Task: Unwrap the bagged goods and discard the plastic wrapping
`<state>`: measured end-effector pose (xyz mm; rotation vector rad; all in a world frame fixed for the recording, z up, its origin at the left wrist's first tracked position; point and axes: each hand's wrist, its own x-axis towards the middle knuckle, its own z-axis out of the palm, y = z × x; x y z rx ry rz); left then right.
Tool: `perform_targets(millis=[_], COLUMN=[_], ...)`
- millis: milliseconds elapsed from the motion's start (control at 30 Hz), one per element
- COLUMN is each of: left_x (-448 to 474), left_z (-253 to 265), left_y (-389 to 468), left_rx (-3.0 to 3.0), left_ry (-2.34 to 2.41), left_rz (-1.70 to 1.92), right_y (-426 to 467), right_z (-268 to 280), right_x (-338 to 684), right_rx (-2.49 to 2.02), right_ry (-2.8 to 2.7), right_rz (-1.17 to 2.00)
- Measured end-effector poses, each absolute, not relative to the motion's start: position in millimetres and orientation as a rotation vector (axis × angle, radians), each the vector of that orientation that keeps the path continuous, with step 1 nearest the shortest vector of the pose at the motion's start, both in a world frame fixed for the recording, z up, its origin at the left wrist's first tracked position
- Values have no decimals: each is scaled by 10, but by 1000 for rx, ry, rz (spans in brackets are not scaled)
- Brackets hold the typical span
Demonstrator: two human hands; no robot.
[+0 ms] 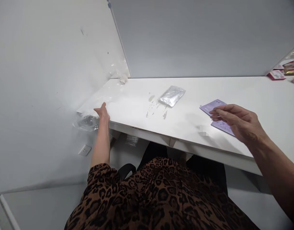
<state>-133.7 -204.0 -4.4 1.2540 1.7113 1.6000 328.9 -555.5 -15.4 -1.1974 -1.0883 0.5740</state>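
Note:
My left hand is at the left end of the white table. Its thumb and a finger point apart, and nothing shows in it. Right beside it, clear plastic hangs over the table's edge. My right hand hovers over the right part of the table with its fingertips pinched together. Whether something thin is between them I cannot make out. Under and behind that hand lie a purple packet and a second purple packet, both partly covered. A shiny silver pouch lies flat between my hands.
Grey worn marks show on the tabletop. A crumpled clear plastic bag sits in the back left corner. Red and white boxes stand at the far right. A grey panel closes off the back, and a white wall the left.

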Motion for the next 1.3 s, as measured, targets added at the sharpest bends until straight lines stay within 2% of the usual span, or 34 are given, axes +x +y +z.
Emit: perform_targets(millis=[100, 233, 467, 767, 1000, 1167, 1300], left_x=[-1066, -619, 455, 1577, 1760, 1687, 1615], left_z=[-264, -461, -380, -238, -234, -210, -230], left_y=[-2393, -2844, -3208, -3164, -2977, -2955, -2874], left_rx=[1382, 1926, 2454, 2541, 2465, 2396, 2108], left_ry=[1795, 1636, 1119, 1264, 1424, 1445, 1257], left_rz=[1516, 1519, 978, 431, 369, 485, 644], right_y=[-5647, -5675, -5462, -5438, -5356, -5223, -4956], right_z=[153, 436, 239, 152, -35, -102, -171], right_x=[2922, 2531, 2236, 2117, 2315, 2477, 2598], right_rx=[-1168, -1150, -1195, -1162, -1286, -1320, -1297], right_ry=[-1173, -1447, -1652, -1738, -1679, -1483, -1165], right_rz=[445, 325, 555, 607, 738, 810, 898])
